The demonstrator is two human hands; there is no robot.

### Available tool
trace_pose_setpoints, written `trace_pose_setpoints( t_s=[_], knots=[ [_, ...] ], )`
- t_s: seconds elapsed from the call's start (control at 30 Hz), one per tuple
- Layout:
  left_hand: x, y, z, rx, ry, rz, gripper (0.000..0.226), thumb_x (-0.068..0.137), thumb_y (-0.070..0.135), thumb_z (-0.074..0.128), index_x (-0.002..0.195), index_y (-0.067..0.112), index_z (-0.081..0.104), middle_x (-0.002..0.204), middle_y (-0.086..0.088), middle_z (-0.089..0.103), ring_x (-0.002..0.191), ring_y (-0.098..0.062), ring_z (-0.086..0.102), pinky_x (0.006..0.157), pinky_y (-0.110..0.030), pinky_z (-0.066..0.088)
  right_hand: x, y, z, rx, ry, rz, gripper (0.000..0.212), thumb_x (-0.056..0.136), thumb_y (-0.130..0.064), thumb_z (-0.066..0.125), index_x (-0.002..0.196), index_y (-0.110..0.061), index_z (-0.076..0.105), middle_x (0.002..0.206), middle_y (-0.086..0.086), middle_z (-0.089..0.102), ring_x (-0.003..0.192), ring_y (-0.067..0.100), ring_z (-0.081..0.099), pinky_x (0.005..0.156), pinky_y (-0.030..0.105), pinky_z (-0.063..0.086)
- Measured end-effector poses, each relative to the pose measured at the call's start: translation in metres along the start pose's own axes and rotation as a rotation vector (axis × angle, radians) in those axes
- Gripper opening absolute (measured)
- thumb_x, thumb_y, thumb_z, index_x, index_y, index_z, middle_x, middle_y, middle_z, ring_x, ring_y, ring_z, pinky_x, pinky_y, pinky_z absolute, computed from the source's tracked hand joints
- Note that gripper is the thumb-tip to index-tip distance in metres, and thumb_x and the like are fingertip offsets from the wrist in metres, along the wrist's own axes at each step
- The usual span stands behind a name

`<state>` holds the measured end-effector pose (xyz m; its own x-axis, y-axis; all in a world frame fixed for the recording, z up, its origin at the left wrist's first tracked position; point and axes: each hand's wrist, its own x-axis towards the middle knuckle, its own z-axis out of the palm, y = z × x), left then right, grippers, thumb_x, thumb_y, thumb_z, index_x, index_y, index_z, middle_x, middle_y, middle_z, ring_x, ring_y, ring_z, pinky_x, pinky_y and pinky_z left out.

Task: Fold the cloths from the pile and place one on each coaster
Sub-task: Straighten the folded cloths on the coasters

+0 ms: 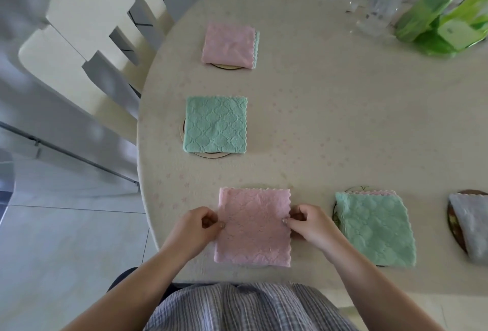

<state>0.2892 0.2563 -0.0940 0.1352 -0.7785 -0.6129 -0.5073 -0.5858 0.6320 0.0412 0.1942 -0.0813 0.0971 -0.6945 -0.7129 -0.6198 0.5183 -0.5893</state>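
Note:
A folded pink cloth (254,227) lies flat near the table's front edge, hiding whatever is under it. My left hand (196,227) pinches its left edge and my right hand (310,225) pinches its right edge. Folded cloths cover other coasters: a pink one (229,46) at the back on a round coaster (227,66), a green one (216,124) over a coaster (211,155) in the middle left, a green one (376,229) to the right of my hands, and a grey one (471,226) on a dark coaster (454,235) at the right edge.
The round table (330,119) has a cream tablecloth. A clear bottle with a blue top (383,5) and green packages (443,21) stand at the back right. A cream chair (87,48) stands left of the table, over a tiled floor.

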Motion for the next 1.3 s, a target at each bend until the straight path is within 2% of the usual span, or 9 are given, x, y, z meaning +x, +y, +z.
trace_pose_setpoints(
  t_s=[0.1, 0.23, 0.37, 0.47, 0.57, 0.7, 0.9, 1.03, 1.3],
  knots=[
    [0.010, 0.005, -0.019, -0.121, 0.070, -0.036, 0.009, 0.085, 0.021, 0.065, 0.077, 0.020, 0.061, 0.075, 0.002, 0.066, 0.072, -0.017, 0.063, 0.070, -0.033, 0.055, 0.003, -0.016, -0.008, 0.027, 0.112, -0.037, 0.021, 0.083, -0.026, 0.067, 0.100, -0.023, 0.057, 0.090, -0.006, 0.062, 0.081, 0.009, 0.059, 0.071, 0.022, 0.044],
    [0.044, 0.015, -0.060, -0.408, 0.281, -0.094, 0.010, 0.085, 0.017, 0.067, 0.076, 0.017, 0.061, 0.073, -0.003, 0.063, 0.077, -0.024, 0.060, 0.080, -0.043, 0.053, 0.031, -0.055, -0.007, 0.112, 0.218, -0.193, 0.015, 0.085, -0.020, 0.065, 0.099, -0.018, 0.060, 0.071, -0.006, 0.056, 0.058, 0.007, 0.050, 0.058, 0.019, 0.041],
    [0.085, 0.025, -0.094, -0.291, 0.429, -0.074, 0.016, 0.074, 0.041, 0.065, 0.079, 0.026, 0.064, 0.075, 0.006, 0.064, 0.072, -0.019, 0.061, 0.074, -0.040, 0.056, 0.070, -0.100, 0.007, 0.131, 0.172, -0.289, 0.019, 0.084, -0.009, 0.065, 0.103, -0.011, 0.062, 0.072, -0.011, 0.056, 0.061, 0.003, 0.050, 0.058, 0.011, 0.041],
    [0.105, 0.037, -0.100, -0.164, 0.440, -0.061, 0.010, 0.084, 0.029, 0.062, 0.091, 0.021, 0.061, 0.080, 0.008, 0.060, 0.070, -0.011, 0.057, 0.057, -0.023, 0.041, 0.096, -0.119, 0.013, 0.023, 0.122, -0.264, 0.035, 0.084, -0.023, 0.065, 0.118, -0.015, 0.060, 0.092, -0.010, 0.064, 0.086, 0.009, 0.061, 0.081, 0.025, 0.048],
    [0.121, 0.038, -0.098, -0.154, 0.416, -0.062, 0.010, 0.086, 0.024, 0.061, 0.095, 0.021, 0.057, 0.090, 0.005, 0.063, 0.078, -0.015, 0.059, 0.057, -0.022, 0.041, 0.114, -0.132, 0.017, -0.052, 0.138, -0.246, 0.045, 0.084, -0.028, 0.064, 0.127, -0.017, 0.055, 0.108, -0.004, 0.065, 0.101, 0.014, 0.061, 0.087, 0.028, 0.046],
    [0.134, 0.036, -0.095, -0.182, 0.408, -0.023, 0.021, 0.080, 0.018, 0.068, 0.093, 0.025, 0.053, 0.084, 0.001, 0.061, 0.077, -0.022, 0.062, 0.072, -0.041, 0.055, 0.127, -0.144, 0.022, -0.081, 0.153, -0.261, 0.037, 0.085, -0.022, 0.064, 0.121, -0.018, 0.060, 0.096, -0.007, 0.065, 0.097, 0.017, 0.064, 0.085, 0.031, 0.049],
    [0.139, 0.032, -0.095, -0.217, 0.405, -0.004, 0.024, 0.082, 0.014, 0.068, 0.095, 0.027, 0.054, 0.077, 0.009, 0.060, 0.074, -0.020, 0.061, 0.068, -0.036, 0.052, 0.135, -0.146, 0.029, -0.113, 0.149, -0.269, 0.032, 0.085, -0.018, 0.063, 0.116, -0.018, 0.062, 0.103, 0.000, 0.069, 0.097, 0.023, 0.064, 0.084, 0.033, 0.050],
    [0.132, 0.033, -0.103, -0.232, 0.416, 0.008, 0.023, 0.085, 0.013, 0.065, 0.099, 0.025, 0.052, 0.078, 0.007, 0.060, 0.070, -0.011, 0.057, 0.056, -0.022, 0.041, 0.134, -0.148, 0.035, -0.119, 0.118, -0.276, 0.033, 0.084, -0.019, 0.063, 0.117, -0.019, 0.062, 0.101, -0.002, 0.067, 0.097, 0.022, 0.064, 0.086, 0.035, 0.051],
    [0.130, 0.033, -0.107, -0.236, 0.331, -0.045, 0.026, 0.083, 0.013, 0.067, 0.103, 0.022, 0.053, 0.078, 0.004, 0.058, 0.072, -0.013, 0.058, 0.058, -0.024, 0.045, 0.133, -0.145, 0.036, -0.120, 0.071, -0.249, 0.035, 0.083, -0.017, 0.061, 0.118, -0.018, 0.061, 0.096, -0.003, 0.066, 0.092, 0.022, 0.064, 0.084, 0.039, 0.052]
  ],
)
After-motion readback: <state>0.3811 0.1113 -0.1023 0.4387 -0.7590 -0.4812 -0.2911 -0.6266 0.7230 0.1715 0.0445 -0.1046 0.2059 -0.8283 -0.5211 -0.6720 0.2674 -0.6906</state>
